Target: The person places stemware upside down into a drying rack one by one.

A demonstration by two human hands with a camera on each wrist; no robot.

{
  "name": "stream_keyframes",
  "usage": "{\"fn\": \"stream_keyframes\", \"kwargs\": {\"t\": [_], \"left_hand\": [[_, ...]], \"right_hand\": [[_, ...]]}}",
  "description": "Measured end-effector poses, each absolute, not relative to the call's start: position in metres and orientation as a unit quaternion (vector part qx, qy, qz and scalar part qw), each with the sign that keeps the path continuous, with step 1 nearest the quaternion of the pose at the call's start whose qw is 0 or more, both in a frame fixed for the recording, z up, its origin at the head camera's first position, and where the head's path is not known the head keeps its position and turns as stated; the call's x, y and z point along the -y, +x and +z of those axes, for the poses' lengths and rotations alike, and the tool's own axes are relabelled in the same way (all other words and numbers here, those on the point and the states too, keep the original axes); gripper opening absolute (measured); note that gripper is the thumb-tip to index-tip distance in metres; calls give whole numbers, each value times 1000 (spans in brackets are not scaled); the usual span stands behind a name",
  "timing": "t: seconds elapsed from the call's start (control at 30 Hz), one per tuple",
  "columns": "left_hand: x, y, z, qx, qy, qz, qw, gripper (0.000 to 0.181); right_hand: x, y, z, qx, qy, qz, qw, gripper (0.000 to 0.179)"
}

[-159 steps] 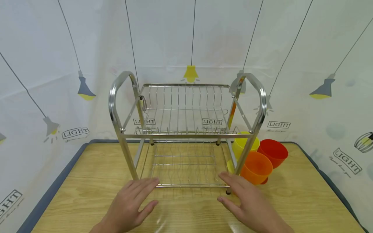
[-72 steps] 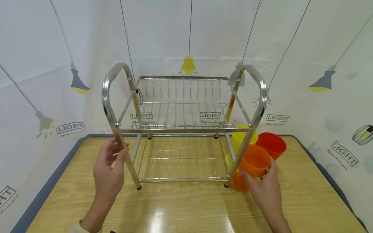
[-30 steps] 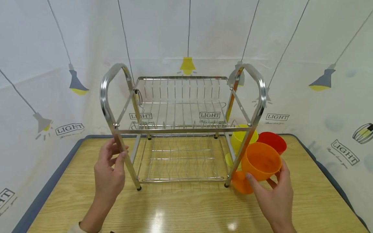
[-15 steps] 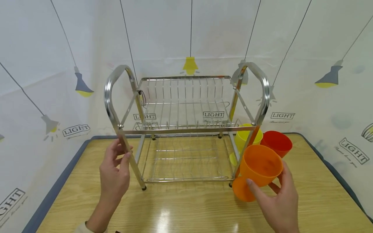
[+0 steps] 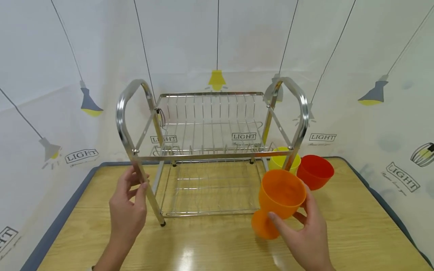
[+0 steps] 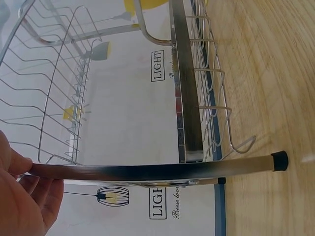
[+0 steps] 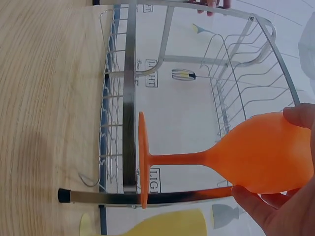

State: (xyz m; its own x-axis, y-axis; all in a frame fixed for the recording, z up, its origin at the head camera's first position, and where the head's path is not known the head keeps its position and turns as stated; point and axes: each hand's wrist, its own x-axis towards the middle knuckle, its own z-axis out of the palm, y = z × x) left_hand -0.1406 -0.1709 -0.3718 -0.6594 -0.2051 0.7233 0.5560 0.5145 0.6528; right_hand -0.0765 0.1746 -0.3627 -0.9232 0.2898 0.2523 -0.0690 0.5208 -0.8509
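Observation:
My right hand (image 5: 306, 233) grips the bowl of an orange plastic goblet (image 5: 279, 199), thumb in front and fingers behind. In the right wrist view the goblet (image 7: 266, 152) has its stem and round foot off the table, near the rack's right front leg. My left hand (image 5: 127, 207) holds the left front post of a two-tier metal dish rack (image 5: 213, 155). In the left wrist view, the fingers (image 6: 51, 201) and thumb close around that post. Both tiers of wire show bare.
A red goblet (image 5: 315, 172) and a yellow goblet (image 5: 279, 160) stand right of the rack, the yellow one partly behind its post. The wooden table (image 5: 210, 244) extends in front. A printed white curtain (image 5: 217, 37) hangs behind.
My right hand reached the orange goblet, lifted it away from the others and carried it leftward, before the rack's right front post. My left hand earlier moved onto the left post and stays there.

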Motion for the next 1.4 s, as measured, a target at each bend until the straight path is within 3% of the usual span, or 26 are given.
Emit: {"fn": "stream_keyframes", "kwargs": {"t": [0.97, 1.4], "left_hand": [[175, -135, -372, 799, -104, -431, 406, 50], [176, -135, -368, 808, -103, -412, 409, 49]], "right_hand": [[-134, -87, -361, 832, 56, 525, 174, 81], [-119, -91, -364, 828, 131, 513, 188, 88]]}}
